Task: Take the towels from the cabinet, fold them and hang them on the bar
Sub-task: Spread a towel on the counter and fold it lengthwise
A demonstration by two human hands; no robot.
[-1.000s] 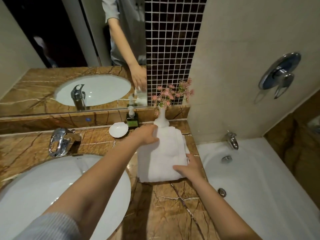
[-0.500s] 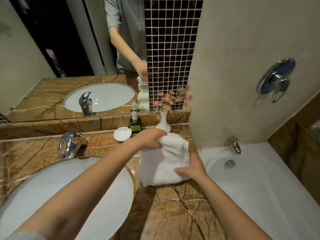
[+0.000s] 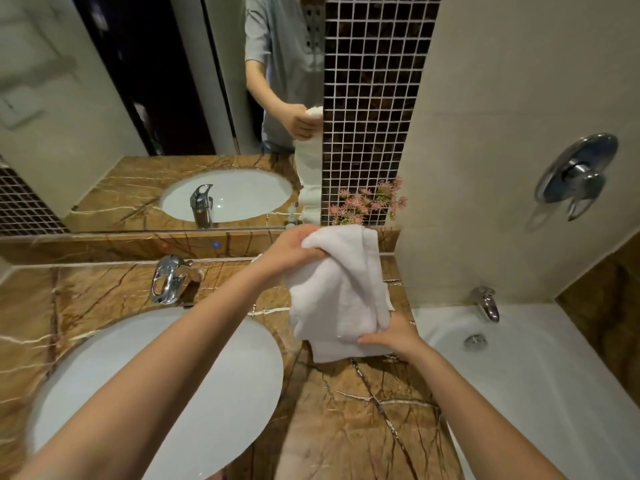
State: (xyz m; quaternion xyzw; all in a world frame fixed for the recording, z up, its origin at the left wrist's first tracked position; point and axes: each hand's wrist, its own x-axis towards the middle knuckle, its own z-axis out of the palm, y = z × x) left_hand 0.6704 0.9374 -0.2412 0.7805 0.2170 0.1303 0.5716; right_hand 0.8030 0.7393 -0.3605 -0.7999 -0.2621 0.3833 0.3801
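A folded white towel (image 3: 341,289) hangs lifted above the brown marble counter (image 3: 346,417), its lower end still touching the counter. My left hand (image 3: 292,249) grips the towel's top edge, fingers curled into the cloth. My right hand (image 3: 391,336) holds the towel's lower right part, thumb on top and fingers hidden beneath it. No cabinet or towel bar is in view.
A white oval sink (image 3: 156,393) with a chrome tap (image 3: 169,278) lies to the left. A pink flower sprig (image 3: 367,202) stands behind the towel. The bathtub (image 3: 519,375), its spout (image 3: 486,303) and the wall mixer (image 3: 576,171) are on the right. A mirror (image 3: 121,116) backs the counter.
The towel lay flat on the counter under both hands; now my left hand has pulled its far edge up and the right hand has closed on the near part.
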